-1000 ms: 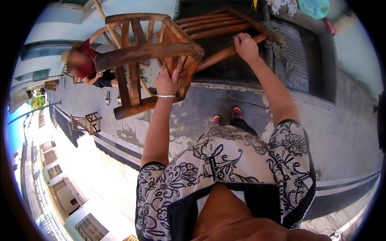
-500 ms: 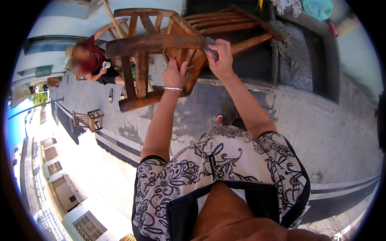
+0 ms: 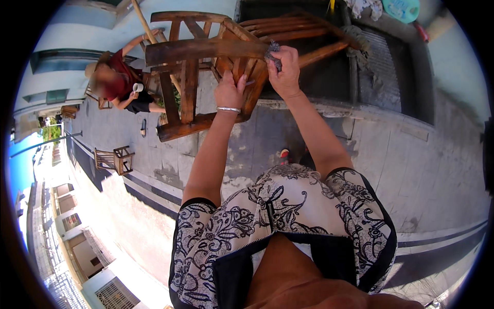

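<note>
A brown wooden chair (image 3: 206,50), wet and shiny in places, is tipped over in front of me with its legs toward the left. My left hand (image 3: 230,92) has its fingers closed round the chair's frame near the seat, thumb showing; a bracelet circles that wrist. In my right hand (image 3: 284,69) is a grey, wiry scouring pad (image 3: 273,55), pressed at the right end of the upper chair leg. The slatted back of the chair stretches away to the right and looks blurred.
Behind the chair lies a dark basin-like recess (image 3: 319,74) with a ribbed washboard-like slab (image 3: 378,74) beside it. A turquoise plastic container (image 3: 402,9) is at the top right. On the left, a person in red (image 3: 117,77) holds a white cup (image 3: 138,87). A small wooden chair (image 3: 116,159) lies on the paving.
The chair and both hands appear slightly farther right, partly because the whole view has shifted. My left hand keeps its hold, and the scouring pad stays by the leg's end.
</note>
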Demonstrator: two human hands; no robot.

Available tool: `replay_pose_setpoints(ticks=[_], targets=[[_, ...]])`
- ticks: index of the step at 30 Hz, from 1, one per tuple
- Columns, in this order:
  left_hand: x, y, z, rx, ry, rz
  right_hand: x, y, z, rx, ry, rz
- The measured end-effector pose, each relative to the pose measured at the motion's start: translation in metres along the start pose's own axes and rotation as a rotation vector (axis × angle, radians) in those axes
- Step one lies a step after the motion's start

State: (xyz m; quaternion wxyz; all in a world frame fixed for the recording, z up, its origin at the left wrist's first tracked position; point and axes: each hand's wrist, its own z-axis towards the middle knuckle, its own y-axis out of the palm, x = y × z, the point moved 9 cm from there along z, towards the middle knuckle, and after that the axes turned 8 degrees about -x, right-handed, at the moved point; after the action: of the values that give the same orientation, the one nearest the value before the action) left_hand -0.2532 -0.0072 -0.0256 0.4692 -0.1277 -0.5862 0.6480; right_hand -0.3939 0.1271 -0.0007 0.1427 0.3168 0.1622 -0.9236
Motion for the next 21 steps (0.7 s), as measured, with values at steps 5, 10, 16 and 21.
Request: replay_pose_setpoints(ticks=[5, 10, 16, 21], targets=[[0.007, 0.001, 0.008, -0.074, -0.062, 0.017, 0.012, -0.005, -0.006, -0.027, 0.024, -0.003], [0.002, 0.014, 0.023, -0.045, -0.057, 0.04, 0.047, -0.003, -0.027, -0.052, 0.123, 0.008], [0.012, 0.023, 0.027, -0.046, -0.009, 0.014, 0.013, -0.004, 0.013, -0.027, 0.026, -0.038], [0.026, 0.026, 0.033, -0.068, -0.015, 0.015, 0.06, -0.018, -0.025, -0.077, 0.132, -0.118]])
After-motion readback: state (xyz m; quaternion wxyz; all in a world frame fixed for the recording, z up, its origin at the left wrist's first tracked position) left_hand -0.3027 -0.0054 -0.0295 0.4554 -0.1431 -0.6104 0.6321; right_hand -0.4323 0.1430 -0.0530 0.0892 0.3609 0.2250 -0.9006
